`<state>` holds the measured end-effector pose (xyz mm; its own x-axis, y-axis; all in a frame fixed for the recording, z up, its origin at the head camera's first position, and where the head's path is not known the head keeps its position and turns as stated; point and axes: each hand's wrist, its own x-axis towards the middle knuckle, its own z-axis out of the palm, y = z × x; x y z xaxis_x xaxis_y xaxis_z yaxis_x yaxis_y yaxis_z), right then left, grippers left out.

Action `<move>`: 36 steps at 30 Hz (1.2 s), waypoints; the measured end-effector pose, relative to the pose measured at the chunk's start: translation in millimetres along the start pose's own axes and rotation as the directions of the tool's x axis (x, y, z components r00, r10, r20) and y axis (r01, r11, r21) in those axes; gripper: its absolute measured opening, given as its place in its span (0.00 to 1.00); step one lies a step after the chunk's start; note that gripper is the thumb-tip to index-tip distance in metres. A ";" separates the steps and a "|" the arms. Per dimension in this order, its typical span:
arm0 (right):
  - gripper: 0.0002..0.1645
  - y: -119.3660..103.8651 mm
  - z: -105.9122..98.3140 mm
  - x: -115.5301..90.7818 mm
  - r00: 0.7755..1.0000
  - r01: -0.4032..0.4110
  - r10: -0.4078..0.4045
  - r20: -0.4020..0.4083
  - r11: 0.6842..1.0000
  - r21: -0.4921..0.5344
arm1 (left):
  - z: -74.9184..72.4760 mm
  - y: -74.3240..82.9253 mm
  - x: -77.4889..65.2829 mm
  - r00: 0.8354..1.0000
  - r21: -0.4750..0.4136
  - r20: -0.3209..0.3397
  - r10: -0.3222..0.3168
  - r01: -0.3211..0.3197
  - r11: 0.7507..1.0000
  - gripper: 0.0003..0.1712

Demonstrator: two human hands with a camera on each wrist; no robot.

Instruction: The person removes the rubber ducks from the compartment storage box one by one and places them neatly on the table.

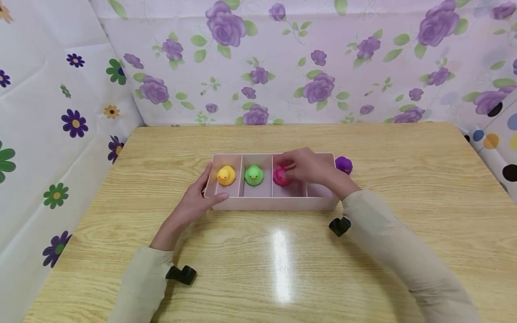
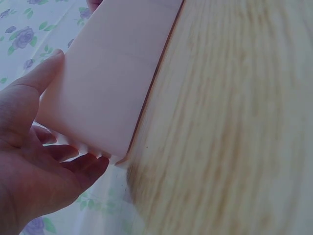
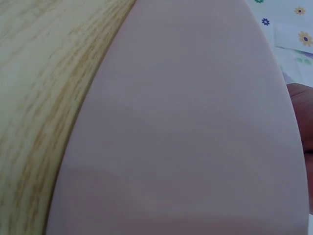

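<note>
A pale pink divided box (image 1: 274,205) lies lengthwise on the table. Its left compartment contains a yellow rubber duck (image 1: 226,175), and the one beside it a green rubber duck (image 1: 254,175). My left hand (image 1: 194,199) grips the box's left end, thumb over the front rim and fingers along the end wall. In the third compartment my right hand (image 1: 304,167) pinches a pink rubber duck (image 1: 280,176), partly covered by the fingers. The right compartment is largely hidden under this hand. In the right wrist view the box's wall (image 3: 186,122) covers most of the hand (image 3: 301,117).
Just past the box's right end stands a purple rubber duck (image 1: 344,165), close to the right wrist. The wooden table (image 1: 250,255) reaches back to a flowered cloth (image 1: 282,67); another patterned cloth (image 1: 48,148) hangs at the left.
</note>
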<state>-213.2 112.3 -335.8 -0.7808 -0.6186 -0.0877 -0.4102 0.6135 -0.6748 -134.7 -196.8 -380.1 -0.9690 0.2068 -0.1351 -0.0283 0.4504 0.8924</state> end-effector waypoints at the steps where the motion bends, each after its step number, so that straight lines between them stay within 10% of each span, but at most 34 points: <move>1: 0.21 -0.2 -0.2 0.7 1.000 0.000 0.000 -0.003 1.000 -0.008 | 0.0 0.1 0.0 1.000 -0.002 0.001 0.001 -0.001 1.000 0.57; 36: 0.05 -1.2 13.3 4.0 0.993 0.113 -0.117 -0.018 0.984 -0.137 | 0.3 -1.1 -0.1 1.000 0.004 -0.009 0.007 -0.007 1.000 0.57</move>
<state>-209.6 102.6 -345.1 -0.7361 -0.6769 0.0052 -0.5566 0.6008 -0.5737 -134.5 -197.1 -381.2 -0.9714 0.2020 -0.1252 -0.0207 0.4526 0.8915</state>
